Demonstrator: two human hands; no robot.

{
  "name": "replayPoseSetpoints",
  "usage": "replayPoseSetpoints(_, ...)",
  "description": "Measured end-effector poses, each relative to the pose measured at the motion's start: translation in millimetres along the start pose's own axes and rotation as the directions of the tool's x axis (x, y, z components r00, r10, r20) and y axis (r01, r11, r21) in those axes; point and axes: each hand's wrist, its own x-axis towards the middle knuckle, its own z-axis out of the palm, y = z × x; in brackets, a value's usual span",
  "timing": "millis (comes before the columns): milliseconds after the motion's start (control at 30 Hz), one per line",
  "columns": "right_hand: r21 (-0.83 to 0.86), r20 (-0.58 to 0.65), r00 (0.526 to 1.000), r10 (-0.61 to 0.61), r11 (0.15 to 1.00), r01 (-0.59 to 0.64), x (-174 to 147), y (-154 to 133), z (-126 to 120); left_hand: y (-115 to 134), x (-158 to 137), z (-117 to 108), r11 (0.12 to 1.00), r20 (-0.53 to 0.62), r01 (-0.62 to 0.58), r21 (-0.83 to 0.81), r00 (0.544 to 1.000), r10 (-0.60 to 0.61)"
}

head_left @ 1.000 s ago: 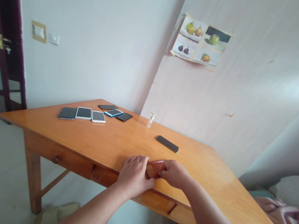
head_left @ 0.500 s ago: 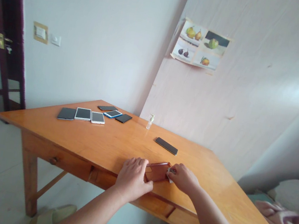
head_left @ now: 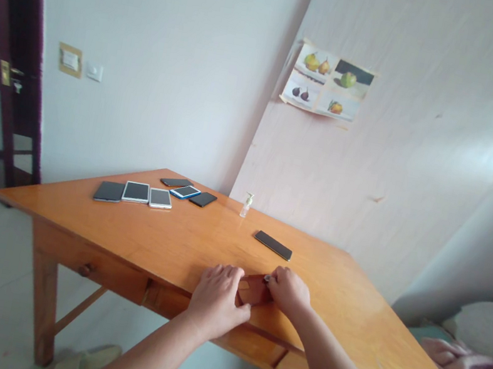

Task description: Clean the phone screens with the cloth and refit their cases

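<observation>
Phone case (head_left: 255, 291), red-brown, now has the R hand (head_left: 289, 290) back over its right part, fingers pinched on a small pale bit (head_left: 267, 278), prob. tissue, but it's too tiny to tell. That looks like the rubbing is still going, not done yet. L hand (head_left: 217, 300) is clamped on the case's left end, thumb on the near side, which should stop it slipping. Case is at the near edge of the table (head_left: 349, 304).

Vs. half a sec ago: R hand is farther left, off the case's right end, so less of the case shows. L hand has the same grip. Black phone (head_left: 273, 244) lies just past the case, same spot, no hand on it. Pump bottle (head_left: 246, 207), white tablet (head_left: 136, 192) & blue-edged phone (head_left: 185, 192) stay put too.
</observation>
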Motion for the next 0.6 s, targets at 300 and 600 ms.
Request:
replayPoseSetpoints(300,0.017,0.016,1.0,0.015,1.0,-0.015,6,-2,2,1,0,-1,1.0,0.008,0.007,-0.016,1.0,-0.006)
replayPoseSetpoints(600,0.051,-0.004,0.999,0.051,0.997,-0.051,3,-5,0,1,0,-1,1.0,-0.017,-0.008,-0.025,1.0,0.007)
